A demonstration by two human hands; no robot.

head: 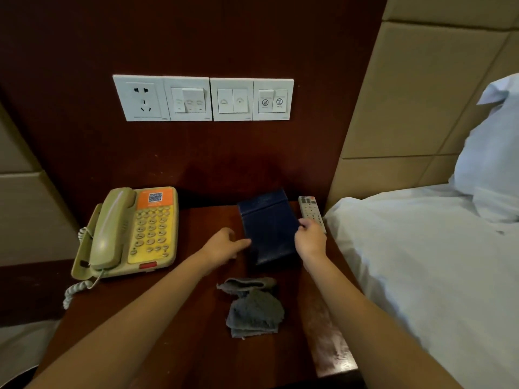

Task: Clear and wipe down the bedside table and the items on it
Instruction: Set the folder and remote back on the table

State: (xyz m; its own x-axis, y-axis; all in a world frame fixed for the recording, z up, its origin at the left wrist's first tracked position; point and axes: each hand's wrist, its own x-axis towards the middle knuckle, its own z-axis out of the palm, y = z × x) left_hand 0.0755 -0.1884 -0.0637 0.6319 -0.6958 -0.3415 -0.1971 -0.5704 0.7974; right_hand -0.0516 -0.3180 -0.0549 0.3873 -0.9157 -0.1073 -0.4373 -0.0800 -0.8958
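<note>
Pinching navy folder [269,234] | right hand [310,237] grip on edge | left hand [224,244] seemingly likewise | phone [126,234]: QR sticker [155,197]

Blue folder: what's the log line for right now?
left hand: touches left edge of blue folder | right hand: pinches its right edge | grey cloth: on table, untouched
</note>
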